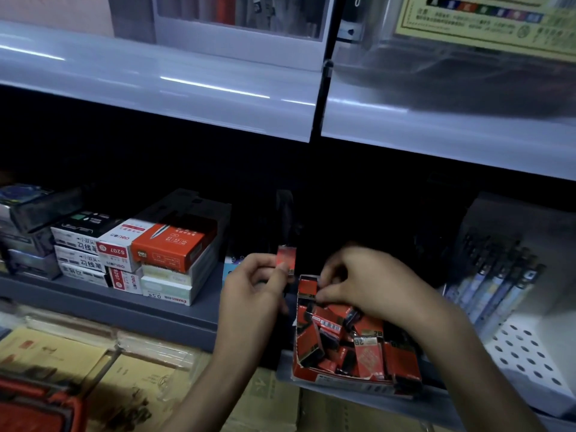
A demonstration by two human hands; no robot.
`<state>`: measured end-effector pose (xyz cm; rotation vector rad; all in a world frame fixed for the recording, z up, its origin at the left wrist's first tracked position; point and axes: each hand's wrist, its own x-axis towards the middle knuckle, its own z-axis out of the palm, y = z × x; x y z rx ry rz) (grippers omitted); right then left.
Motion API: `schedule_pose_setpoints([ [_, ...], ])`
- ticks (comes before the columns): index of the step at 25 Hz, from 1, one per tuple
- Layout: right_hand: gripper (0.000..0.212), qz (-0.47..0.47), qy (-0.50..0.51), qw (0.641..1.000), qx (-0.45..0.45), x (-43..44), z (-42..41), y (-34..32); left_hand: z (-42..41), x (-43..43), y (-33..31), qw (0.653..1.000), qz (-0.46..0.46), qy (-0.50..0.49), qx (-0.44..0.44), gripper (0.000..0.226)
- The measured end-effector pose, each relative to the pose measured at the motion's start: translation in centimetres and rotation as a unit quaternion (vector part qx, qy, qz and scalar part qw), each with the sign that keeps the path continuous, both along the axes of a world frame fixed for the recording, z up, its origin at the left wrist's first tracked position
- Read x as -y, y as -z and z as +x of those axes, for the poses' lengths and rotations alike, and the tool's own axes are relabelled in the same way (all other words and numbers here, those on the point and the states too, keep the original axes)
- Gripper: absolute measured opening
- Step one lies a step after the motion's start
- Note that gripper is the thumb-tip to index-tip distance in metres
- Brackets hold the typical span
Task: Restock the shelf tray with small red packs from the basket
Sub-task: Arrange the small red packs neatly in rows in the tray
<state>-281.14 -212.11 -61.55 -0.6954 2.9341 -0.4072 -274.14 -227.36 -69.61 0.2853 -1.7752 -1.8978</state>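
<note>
Placing is the step in hand. At the centre of the frame the left hand (252,286) pinches a small red pack (286,256) upright, just left of the shelf tray (343,383). The right hand (371,280) pinches a second pack (307,288) at the tray's far end. Next, I judge, both packs must settle among the loose ones inside.

Dim overall; the recess under the upper shelf (187,98) is nearly black. Streaks of glare cross that shelf's front. Edges are soft and bowed.

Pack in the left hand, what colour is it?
Red pack, dark lower end; head view.
</note>
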Motion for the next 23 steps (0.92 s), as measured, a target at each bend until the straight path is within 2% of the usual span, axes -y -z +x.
schedule_pose_setpoints([
  [5,0.017,0.039,-0.048,0.998,-0.015,0.6,0.6,0.6,-0.7,-0.7,0.2,0.999,-0.011,-0.030,0.026,0.009],
  [8,0.021,0.092,-0.088,0.989,-0.080,0.8,1.4,0.6,-0.6,-0.9,0.2,0.997,-0.044,-0.046,0.049,0.009],
  [12,0.020,0.173,-0.148,0.959,-0.166,1.4,1.6,0.2,-0.2,-1.0,0.0,0.996,-0.046,-0.051,0.062,0.011],
  [14,0.017,0.168,-0.147,0.966,-0.132,1.5,1.1,0.2,0.1,-1.3,-0.2,0.995,-0.046,-0.057,0.070,0.010],
  [18,0.013,0.085,-0.129,0.988,0.022,0.2,-0.2,-0.2,0.5,-1.6,-0.6,0.995,-0.031,-0.056,0.076,0.010],
  [23,0.020,0.082,-0.120,0.987,0.070,-0.7,0.1,-0.8,0.5,-1.2,-0.7,0.996,-0.025,-0.041,0.075,0.009],
])
